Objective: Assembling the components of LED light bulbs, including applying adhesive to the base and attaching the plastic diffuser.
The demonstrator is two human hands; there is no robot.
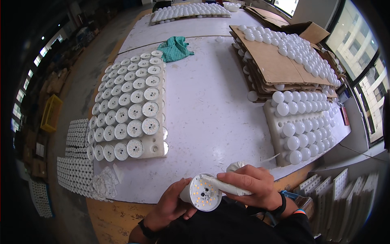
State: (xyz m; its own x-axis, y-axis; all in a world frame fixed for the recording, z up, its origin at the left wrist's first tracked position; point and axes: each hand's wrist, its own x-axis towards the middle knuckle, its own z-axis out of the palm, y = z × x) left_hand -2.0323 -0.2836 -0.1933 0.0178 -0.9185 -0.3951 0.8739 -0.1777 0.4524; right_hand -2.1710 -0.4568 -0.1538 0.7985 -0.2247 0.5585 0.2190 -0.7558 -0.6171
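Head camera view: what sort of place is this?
Likely a light-bulb assembly workshop: an open LED lamp in the left hand, rows of similar lamps, and batches of white domes.

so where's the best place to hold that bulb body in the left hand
Probably the rounded outer wall of the bulb body, from the left, where the left hand has it. Its open face points toward the camera, baring the chip-dotted board, and the right hand holds a white tube at the right side.
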